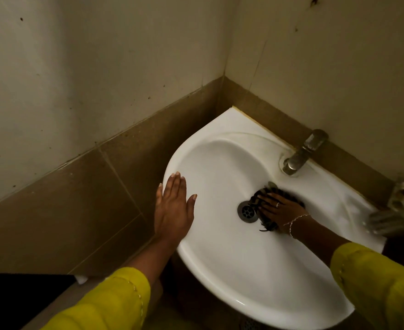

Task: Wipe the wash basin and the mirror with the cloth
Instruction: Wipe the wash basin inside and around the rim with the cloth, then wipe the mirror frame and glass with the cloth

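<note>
Nearest the camera, two yellow sleeves (110, 303) come in from the bottom corners, with a flat black surface (17, 298) beside the left one.

The left hand (173, 208) lies palm down on the left rim of the white wash basin (231, 258). Its fingers are straight and close together, the thumb is held apart, and it grasps nothing. It only rests on the porcelain, with the heel of the hand hanging over the outer edge.

Further in, the right hand (280, 208) is down in the bowl and presses on the cloth (258, 197), a dark, striped, bunched rag. The fingers are spread and nearly straight over the top of it, pushing rather than gripping. Folds of cloth stick out beyond the fingertips and below the wrist. A ring (277, 204) sits on one finger and a thin bracelet (293, 222) circles the wrist. The cloth lies against the bottom of the bowl, touching the right side of the metal drain (247, 211).

Behind the hand, a dull metal tap (300, 154) stands on the back ledge, its spout pointing towards the cloth. At the right edge a blurred metal fitting (403, 206), possibly a soap holder, sits over the corner of the basin.

Beyond, a band of brown tiles (77, 198) runs along both walls below stained cream plaster (101, 55).
</note>
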`<state>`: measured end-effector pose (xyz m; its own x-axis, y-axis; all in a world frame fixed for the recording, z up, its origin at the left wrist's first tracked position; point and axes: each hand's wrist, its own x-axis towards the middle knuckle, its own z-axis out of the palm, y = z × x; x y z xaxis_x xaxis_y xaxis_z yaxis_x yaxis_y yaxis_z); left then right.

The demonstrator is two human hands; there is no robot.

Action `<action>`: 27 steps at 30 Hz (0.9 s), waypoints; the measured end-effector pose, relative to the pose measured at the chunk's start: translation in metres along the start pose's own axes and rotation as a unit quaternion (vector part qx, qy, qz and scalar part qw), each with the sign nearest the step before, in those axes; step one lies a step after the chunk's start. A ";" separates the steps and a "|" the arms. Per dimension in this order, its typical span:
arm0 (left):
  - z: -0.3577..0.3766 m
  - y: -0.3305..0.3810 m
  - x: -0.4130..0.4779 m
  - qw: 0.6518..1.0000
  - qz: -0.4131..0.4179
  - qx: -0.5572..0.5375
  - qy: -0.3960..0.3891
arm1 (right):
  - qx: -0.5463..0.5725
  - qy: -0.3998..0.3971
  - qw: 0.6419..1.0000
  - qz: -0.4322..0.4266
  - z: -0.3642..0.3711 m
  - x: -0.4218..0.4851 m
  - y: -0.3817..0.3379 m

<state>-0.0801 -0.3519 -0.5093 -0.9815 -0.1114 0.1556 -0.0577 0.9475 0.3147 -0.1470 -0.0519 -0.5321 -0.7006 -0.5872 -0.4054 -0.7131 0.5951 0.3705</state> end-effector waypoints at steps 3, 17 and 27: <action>0.001 -0.001 0.001 1.000 0.003 -0.001 -0.001 | 0.037 -0.041 0.998 0.032 0.021 -0.014 -0.008; 0.003 0.000 0.000 1.000 0.002 -0.001 0.010 | 0.446 -0.235 0.846 0.175 -0.038 -0.008 -0.108; 0.002 -0.001 -0.002 1.000 -0.006 -0.027 0.003 | 0.983 0.066 0.015 0.170 -0.102 -0.010 -0.097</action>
<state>-0.0786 -0.3524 -0.5122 -0.9796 -0.1244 0.1580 -0.0587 0.9284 0.3669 -0.0736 -0.1597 -0.4783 -0.7424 -0.2847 -0.6065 0.6204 -0.6340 -0.4618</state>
